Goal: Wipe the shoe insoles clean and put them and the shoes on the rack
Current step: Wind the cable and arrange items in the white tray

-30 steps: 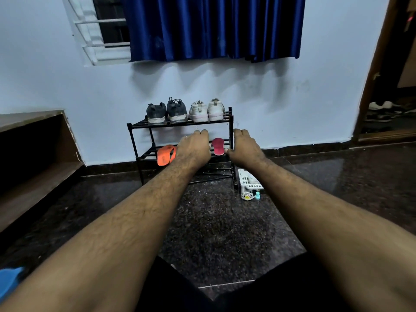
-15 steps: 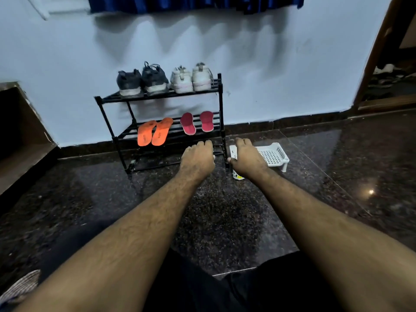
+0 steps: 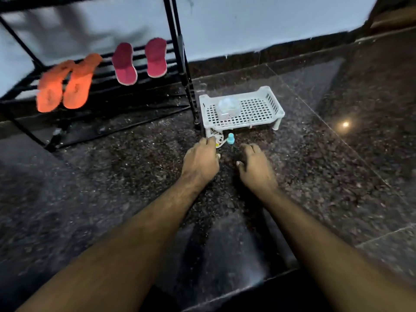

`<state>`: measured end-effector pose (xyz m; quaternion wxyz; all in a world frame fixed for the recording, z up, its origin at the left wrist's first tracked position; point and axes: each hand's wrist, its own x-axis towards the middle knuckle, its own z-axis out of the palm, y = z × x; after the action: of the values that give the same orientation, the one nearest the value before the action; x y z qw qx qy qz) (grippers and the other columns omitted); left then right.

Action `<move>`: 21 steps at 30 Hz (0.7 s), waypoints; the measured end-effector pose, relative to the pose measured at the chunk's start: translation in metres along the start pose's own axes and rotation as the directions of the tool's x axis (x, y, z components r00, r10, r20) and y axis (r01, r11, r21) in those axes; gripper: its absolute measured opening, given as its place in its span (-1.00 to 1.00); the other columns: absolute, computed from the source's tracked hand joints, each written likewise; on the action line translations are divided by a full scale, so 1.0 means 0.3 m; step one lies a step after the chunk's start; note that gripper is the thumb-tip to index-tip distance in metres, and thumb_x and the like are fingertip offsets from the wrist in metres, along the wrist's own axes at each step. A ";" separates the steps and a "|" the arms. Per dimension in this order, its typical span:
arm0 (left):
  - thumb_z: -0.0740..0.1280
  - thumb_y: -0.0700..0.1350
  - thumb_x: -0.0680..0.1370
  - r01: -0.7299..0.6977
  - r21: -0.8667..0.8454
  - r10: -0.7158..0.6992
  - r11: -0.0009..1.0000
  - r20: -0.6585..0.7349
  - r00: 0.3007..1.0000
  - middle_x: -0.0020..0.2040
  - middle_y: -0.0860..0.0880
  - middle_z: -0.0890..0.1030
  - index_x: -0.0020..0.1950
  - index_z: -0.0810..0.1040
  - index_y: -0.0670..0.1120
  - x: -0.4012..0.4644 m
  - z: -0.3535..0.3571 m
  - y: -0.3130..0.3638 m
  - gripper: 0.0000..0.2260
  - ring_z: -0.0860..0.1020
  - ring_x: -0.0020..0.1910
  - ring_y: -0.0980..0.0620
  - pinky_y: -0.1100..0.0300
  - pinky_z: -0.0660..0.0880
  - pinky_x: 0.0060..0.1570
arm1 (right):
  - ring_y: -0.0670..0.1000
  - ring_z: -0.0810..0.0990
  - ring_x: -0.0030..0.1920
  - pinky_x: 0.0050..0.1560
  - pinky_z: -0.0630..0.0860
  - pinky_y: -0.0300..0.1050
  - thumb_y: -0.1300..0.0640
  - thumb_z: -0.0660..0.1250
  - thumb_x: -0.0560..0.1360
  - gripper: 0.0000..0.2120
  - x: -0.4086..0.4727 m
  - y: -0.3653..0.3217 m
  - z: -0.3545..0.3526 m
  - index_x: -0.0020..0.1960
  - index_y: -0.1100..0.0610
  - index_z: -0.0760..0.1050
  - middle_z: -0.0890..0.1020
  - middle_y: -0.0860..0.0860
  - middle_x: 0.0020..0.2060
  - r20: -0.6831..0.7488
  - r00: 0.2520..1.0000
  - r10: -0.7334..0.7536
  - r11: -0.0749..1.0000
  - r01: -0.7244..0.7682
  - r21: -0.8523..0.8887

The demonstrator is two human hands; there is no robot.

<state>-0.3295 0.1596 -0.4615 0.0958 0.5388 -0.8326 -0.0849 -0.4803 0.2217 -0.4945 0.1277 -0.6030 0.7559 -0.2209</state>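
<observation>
A: Insoles on rack (image 3: 180, 55), middle shelf, upper left of frame. 2 orange insoles (image 3: 65, 85) side by side at left, front ends hanging past the shelf edge. 2 pink insoles (image 3: 139, 60) to their right, just beside the rack's right post.

B: Shoes?

A: Not in frame. Rack's top is cut off at the upper edge.

B: Hands?

A: Both low at frame centre over the dark granite floor (image 3: 326, 176), backs up, arms reaching in from the bottom edge. Left hand (image 3: 200, 162): fingers curled down and together, tips at a small white-and-yellow item (image 3: 218, 140) under the tray's near left corner. Can't tell if it grips it or just touches it. Right hand (image 3: 255, 166): fingers loosely bent, close together, thumb out toward the left hand, holding nothing that shows.

B: Tray?

A: White perforated plastic tray (image 3: 275, 104) on short legs, on the floor just right of the rack's right post. 1 pale rounded container (image 3: 227, 108) sits in its left half; blurred, can't ID. Small teal-capped bottle (image 3: 230, 138) stands on the floor at the tray's near edge, between the 2 hands and just beyond them.

B: Background?

A: Pale wall (image 3: 270, 21) with dark skirting across the top. Light glare on the floor at right.
</observation>
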 end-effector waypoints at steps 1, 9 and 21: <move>0.29 -0.06 0.61 -0.008 0.000 0.008 1.000 -0.004 1.000 0.29 -0.18 0.50 0.45 0.35 -0.15 0.023 0.030 -0.010 -0.57 0.51 0.25 -0.20 -0.09 0.49 0.22 | 0.20 0.47 0.24 0.30 0.43 0.07 0.15 0.31 0.54 -0.54 -0.009 0.037 0.037 0.42 0.18 0.36 0.45 0.14 0.28 -0.028 1.000 0.003 1.000 -0.003 -0.005; 0.33 -0.12 0.59 -0.037 -0.034 0.028 0.999 -0.228 0.973 0.32 -0.13 0.43 0.46 0.37 -0.10 0.208 0.216 -0.096 -0.56 0.48 0.24 -0.10 -0.06 0.53 0.18 | 0.06 0.44 0.23 0.31 0.44 0.02 0.09 0.29 0.59 -0.56 0.201 0.083 0.172 0.44 0.11 0.34 0.42 0.08 0.28 -0.127 0.991 0.030 0.999 -0.026 0.039; 0.38 -0.17 0.56 0.004 0.245 0.058 0.970 -0.248 0.967 0.16 -0.06 0.53 0.18 0.59 -0.05 0.382 0.195 -0.088 -0.79 0.46 0.15 -0.13 -0.03 0.49 -0.05 | 0.11 0.43 0.26 0.25 0.45 0.10 0.00 0.26 0.57 -0.68 0.323 0.060 0.254 0.32 -0.05 0.47 0.38 0.01 0.43 -0.087 0.989 -0.122 0.990 0.115 -0.085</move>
<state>-0.3669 0.0465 -0.5167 0.1355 0.5414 -0.8250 0.0885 -0.4839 0.1174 -0.5625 0.0550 -0.6406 0.7320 -0.2252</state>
